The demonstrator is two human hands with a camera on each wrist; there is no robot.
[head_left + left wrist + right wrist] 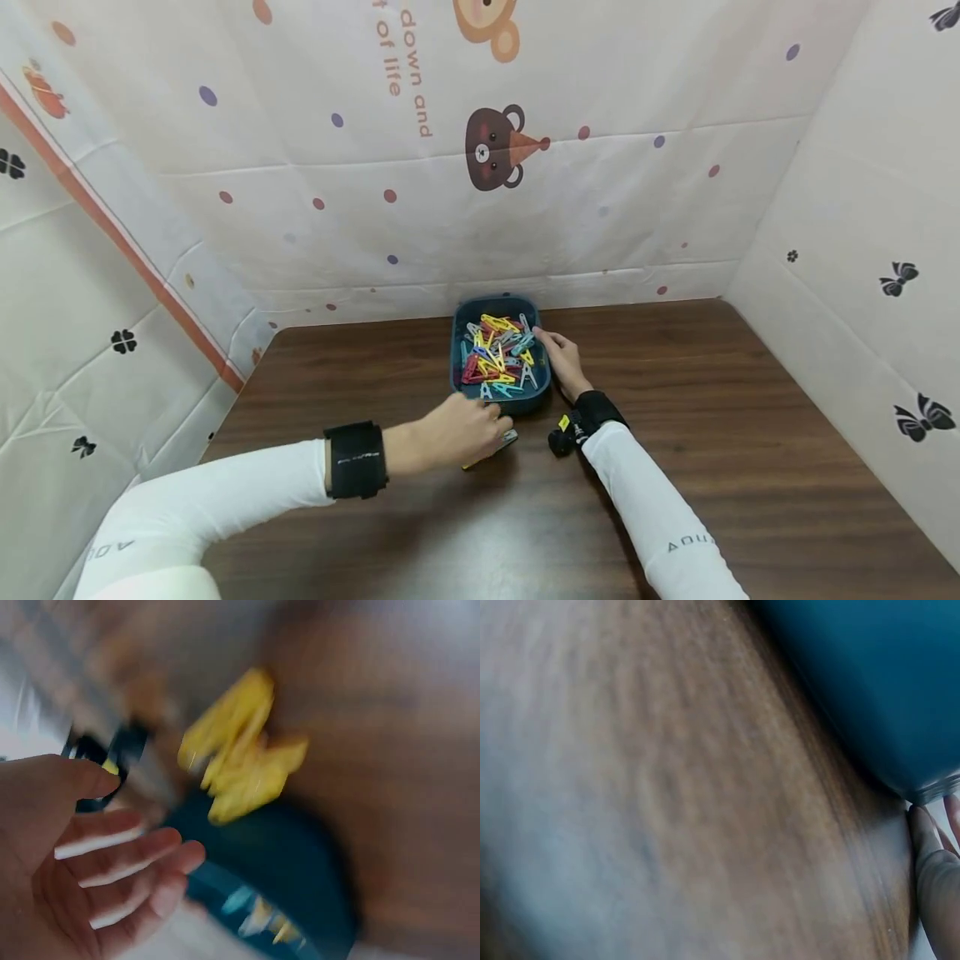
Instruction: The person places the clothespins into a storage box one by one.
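Dark blue tray (pixel 459 379) of coloured clothes pegs (pixel 498 354) near the far edge of the wooden worktop (pixel 750 450). Right hand (pixel 561 360) at the tray's right rim, fingers bent against it, steadying. Left hand (pixel 459 433) low before the tray, over yellow pegs (pixel 240 761) on the worktop; fingers loosely spread in the blurred wrist view, probably holding nothing. Best done with the tray kept braced and one peg pinched at a time, clear of the rim.
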